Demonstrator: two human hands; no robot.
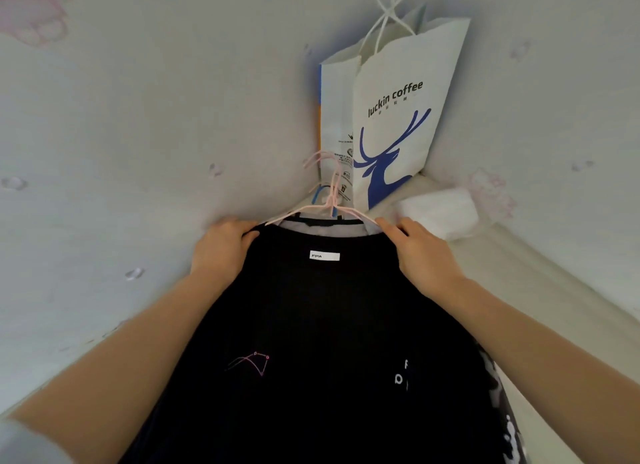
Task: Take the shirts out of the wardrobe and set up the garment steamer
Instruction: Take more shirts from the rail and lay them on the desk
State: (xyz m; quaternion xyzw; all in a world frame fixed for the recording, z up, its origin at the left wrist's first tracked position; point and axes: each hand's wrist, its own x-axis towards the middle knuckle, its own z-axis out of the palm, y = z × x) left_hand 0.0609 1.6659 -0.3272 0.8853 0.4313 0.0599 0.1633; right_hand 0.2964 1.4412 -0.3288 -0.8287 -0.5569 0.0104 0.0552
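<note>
A black shirt [322, 325] with a small white label and a pink line drawing lies spread in front of me on pink wire hangers [329, 200]. A grey garment and a blue hanger show beneath its collar. My left hand [221, 248] grips the shirt's left shoulder, its fingers curled over the edge. At the right shoulder, my right hand [422, 252] pinches the fabric beside the hanger's end. The steamer is out of view.
A white paper bag [398, 117] with a blue deer print stands in the corner behind the hangers. A folded white cloth [440, 210] lies to its right. Pale patterned fabric [121, 151] surrounds everything. A black and white patterned garment [502, 411] shows at lower right.
</note>
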